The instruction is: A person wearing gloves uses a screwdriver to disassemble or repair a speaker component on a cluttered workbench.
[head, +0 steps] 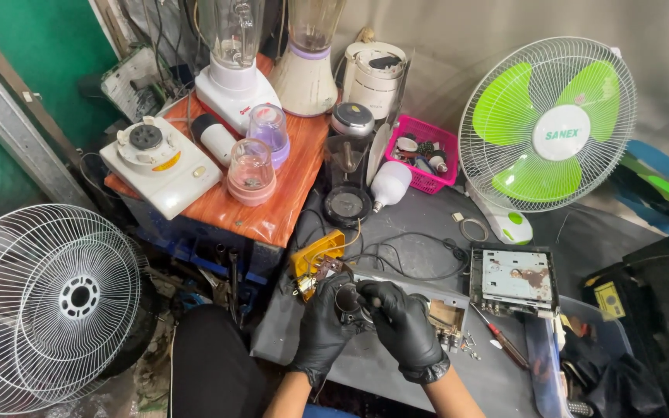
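Note:
Both my hands wear black gloves and meet over a grey appliance casing (435, 298) on the dark worktable (427, 232). My left hand (321, 325) grips a small round dark motor part (348, 298). My right hand (403, 325) closes on a dark tool handle (371, 302) whose tip is pressed at that part. A yellow switch block with wires (315, 259) lies just left of my left hand. Black cables (412, 259) loop behind the casing.
An open metal chassis (515, 280), a red-handled screwdriver (505, 344) and several loose screws (470, 344) lie to the right. A green-bladed fan (547, 124), pink basket (427, 159), blender bases and jars on an orange shelf (280, 209), and a white fan guard (44, 306) stand around.

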